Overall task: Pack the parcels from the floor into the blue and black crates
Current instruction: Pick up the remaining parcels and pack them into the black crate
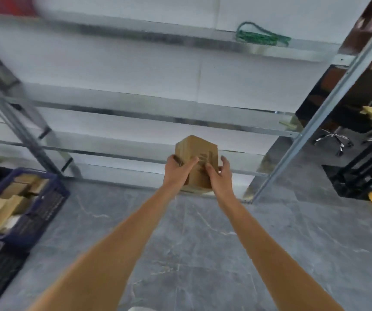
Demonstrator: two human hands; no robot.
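We grip the cardboard parcel (pixel 196 162) with left hand (pixel 177 170) and right hand (pixel 221 176), fingers curled round it, far centre above the floor; swinging left to the blue crate (pixel 52 198), already crowded, it may slip or topple out.

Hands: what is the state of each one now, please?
Left hand: grips the cardboard box on its left side.
Right hand: holds the same box on its right side.

Open grey floor (pixel 203 254) is seen ahead; passage is bounded by the shelf rack (pixel 135 113) behind and the blue crate (pixel 45 198) at left.
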